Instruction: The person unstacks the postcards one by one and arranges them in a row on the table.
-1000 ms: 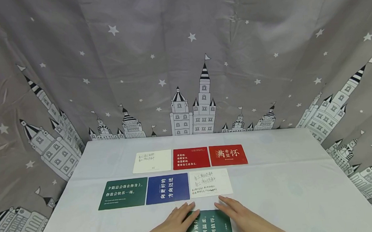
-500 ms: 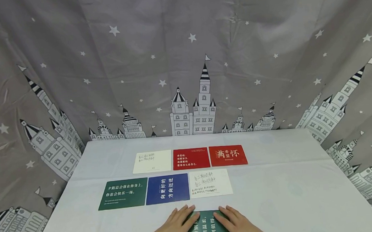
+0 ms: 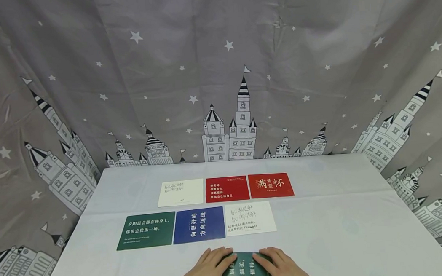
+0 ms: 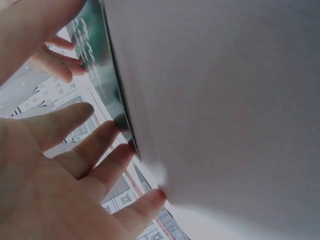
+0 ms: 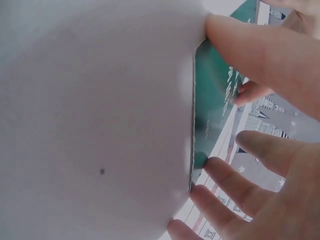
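Note:
A dark green card point(image 3: 244, 271) printed with white characters lies at the front edge of the head view, its near end cut off. My left hand point(image 3: 207, 270) holds its left side and my right hand point(image 3: 282, 267) its right side. In the left wrist view, fingertips point(image 4: 114, 126) meet the edge of the green card point(image 4: 102, 55), with the thumb at its other end. The right wrist view shows the right thumb point(image 5: 225, 30) at one corner of the green card point(image 5: 210, 95) and several fingertips point(image 5: 214, 162) near the far corner.
On the white-covered table point(image 3: 344, 223) lie two rows of cards. The back row has a white card point(image 3: 180, 195), a red card point(image 3: 227, 189) and another red card point(image 3: 271, 185). In front are a green card point(image 3: 147, 231), a blue card point(image 3: 198, 225) and a white card point(image 3: 250, 218).
My right hand has come inward onto the right side of the green card, its fingers drawing in. The card has since shifted very slightly left. The two rows have not moved.

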{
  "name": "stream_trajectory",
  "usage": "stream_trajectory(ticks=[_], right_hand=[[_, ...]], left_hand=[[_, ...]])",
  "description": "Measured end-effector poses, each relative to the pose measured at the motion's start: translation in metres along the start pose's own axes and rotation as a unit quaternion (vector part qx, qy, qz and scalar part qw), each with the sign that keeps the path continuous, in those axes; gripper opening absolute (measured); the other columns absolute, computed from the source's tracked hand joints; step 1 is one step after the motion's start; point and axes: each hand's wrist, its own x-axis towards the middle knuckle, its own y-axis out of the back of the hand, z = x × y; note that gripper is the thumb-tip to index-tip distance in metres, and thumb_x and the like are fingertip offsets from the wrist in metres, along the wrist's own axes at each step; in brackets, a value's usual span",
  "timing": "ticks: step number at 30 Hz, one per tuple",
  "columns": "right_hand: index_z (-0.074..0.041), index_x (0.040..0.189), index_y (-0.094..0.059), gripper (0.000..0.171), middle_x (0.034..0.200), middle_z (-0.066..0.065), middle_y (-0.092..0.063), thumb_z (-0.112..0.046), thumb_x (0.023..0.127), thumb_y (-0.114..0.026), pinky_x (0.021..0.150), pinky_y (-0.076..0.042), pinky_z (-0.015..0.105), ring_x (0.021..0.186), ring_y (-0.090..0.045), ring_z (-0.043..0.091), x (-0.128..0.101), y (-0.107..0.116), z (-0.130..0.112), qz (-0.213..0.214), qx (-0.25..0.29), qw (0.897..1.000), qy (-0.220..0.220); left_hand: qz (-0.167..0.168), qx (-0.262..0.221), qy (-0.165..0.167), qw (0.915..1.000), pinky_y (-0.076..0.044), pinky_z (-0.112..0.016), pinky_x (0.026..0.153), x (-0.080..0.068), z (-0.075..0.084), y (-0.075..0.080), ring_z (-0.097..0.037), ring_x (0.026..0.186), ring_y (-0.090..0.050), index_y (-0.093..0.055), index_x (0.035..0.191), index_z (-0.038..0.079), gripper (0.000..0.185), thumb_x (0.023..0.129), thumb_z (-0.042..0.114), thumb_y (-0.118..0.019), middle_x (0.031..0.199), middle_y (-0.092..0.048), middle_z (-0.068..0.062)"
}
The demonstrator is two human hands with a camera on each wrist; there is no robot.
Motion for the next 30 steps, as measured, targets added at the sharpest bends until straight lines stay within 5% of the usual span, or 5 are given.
stream_trajectory(ticks=[9, 20, 30], right_hand=[[-0.012, 0.143, -0.043, 0.091, 0.132, 0.008, -0.044, -0.075, 0.077, -0.048, 0.085, -0.053, 0.04, 0.115, -0.045, 0.027, -0.001, -0.002, 0.001, 0.007, 0.014, 1.0, 0.0], [-0.015, 0.146, -0.037, 0.089, 0.14, 0.01, -0.037, -0.07, 0.078, -0.055, 0.085, -0.053, 0.039, 0.118, -0.042, 0.029, 0.0, -0.001, 0.002, 0.015, 0.038, 0.999, 0.015], [-0.019, 0.145, -0.042, 0.095, 0.145, 0.008, -0.034, -0.069, 0.068, -0.065, 0.077, -0.055, 0.028, 0.122, -0.036, 0.032, 0.004, 0.014, 0.0, -0.025, 0.094, 0.995, -0.019]], left_hand=[[0.001, -0.022, -0.004, 0.9998, -0.048, -0.045, 0.092, 0.0, 0.001, 0.002, -0.025, 0.12, -0.039, -0.038, 0.146, 0.018, 0.092, 0.073, 0.07, -0.062, 0.139, -0.038, -0.002], [0.008, -0.082, -0.008, 0.9965, -0.05, -0.031, 0.089, 0.002, 0.004, 0.004, -0.018, 0.116, -0.043, -0.035, 0.148, 0.021, 0.094, 0.071, 0.066, -0.065, 0.14, -0.034, 0.0], [0.013, -0.075, -0.003, 0.9971, -0.05, -0.032, 0.09, 0.003, 0.005, 0.007, -0.017, 0.116, -0.045, -0.034, 0.149, 0.02, 0.098, 0.069, 0.07, -0.064, 0.143, -0.032, 0.001]])
